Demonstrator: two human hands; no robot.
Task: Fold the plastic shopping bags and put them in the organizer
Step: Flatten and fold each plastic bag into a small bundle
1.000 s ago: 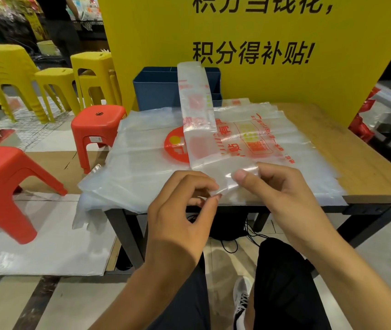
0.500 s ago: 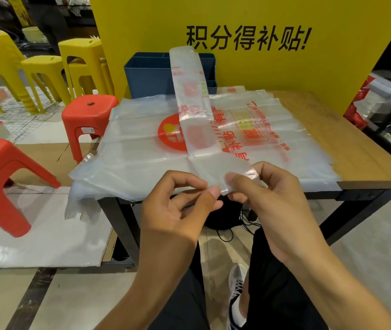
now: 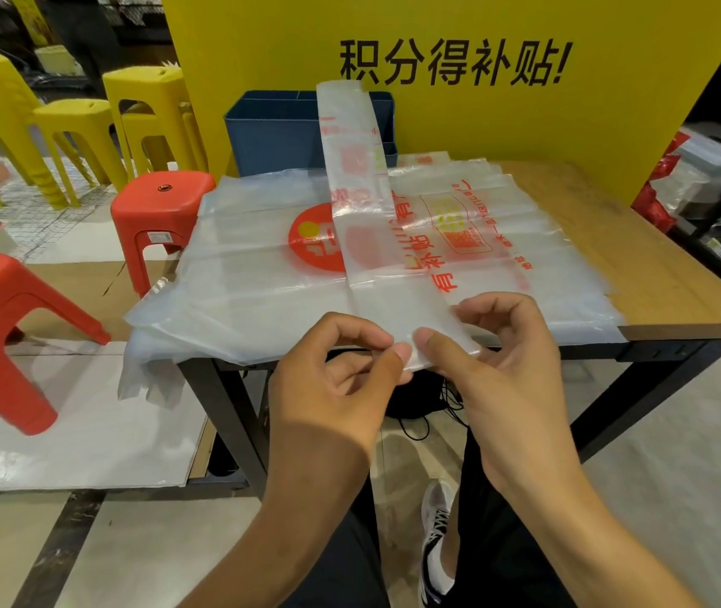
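Observation:
A clear plastic bag folded into a long narrow strip [image 3: 361, 199] with red print runs from the table's near edge up to the blue organizer [image 3: 275, 129] at the back. Its far end leans on the organizer's front. My left hand [image 3: 341, 379] and my right hand [image 3: 503, 370] both pinch the strip's near end just past the table edge, thumbs almost touching. Under the strip lies a flat stack of clear bags [image 3: 253, 274] with a red round logo and red lettering, which hangs over the table's left edge.
The wooden table [image 3: 639, 265] stands against a yellow board [image 3: 481, 125] with black characters. Two red stools [image 3: 161, 212] and yellow stools [image 3: 65, 138] stand on the left. A white sheet [image 3: 65, 432] lies on the floor. My legs and a shoe are below the table edge.
The view has shifted slightly. Both hands keep pinching the strip's near end, and my fingers have worked closer together on its edge.

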